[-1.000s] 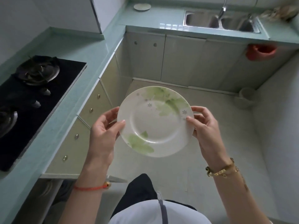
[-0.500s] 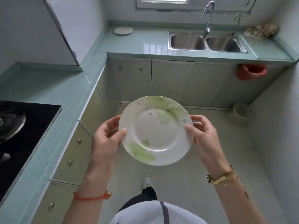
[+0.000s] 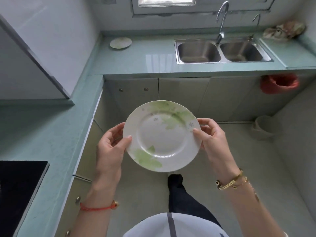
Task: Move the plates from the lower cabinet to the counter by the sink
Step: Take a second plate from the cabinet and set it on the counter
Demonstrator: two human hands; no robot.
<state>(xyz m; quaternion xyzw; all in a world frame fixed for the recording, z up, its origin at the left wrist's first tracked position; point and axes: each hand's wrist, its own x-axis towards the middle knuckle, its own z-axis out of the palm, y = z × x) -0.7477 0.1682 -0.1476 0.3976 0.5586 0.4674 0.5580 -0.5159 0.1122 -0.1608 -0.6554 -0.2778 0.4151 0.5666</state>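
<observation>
- I held the green-leafed plate (image 3: pixel 161 135) level above the floor, left hand (image 3: pixel 111 147) and right hand (image 3: pixel 212 139) gripping opposite rims, fingers (image 3: pixel 127 139) clamped on it.
- A second plate (image 3: pixel 120 42) lay on the desk (image 3: pixel 145 60), left of the sink (image 3: pixel 222 51).

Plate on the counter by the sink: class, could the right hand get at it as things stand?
Probably not yet. The right hand and left hand both grip the held plate, and the counter plate lies far ahead, beyond open floor.
</observation>
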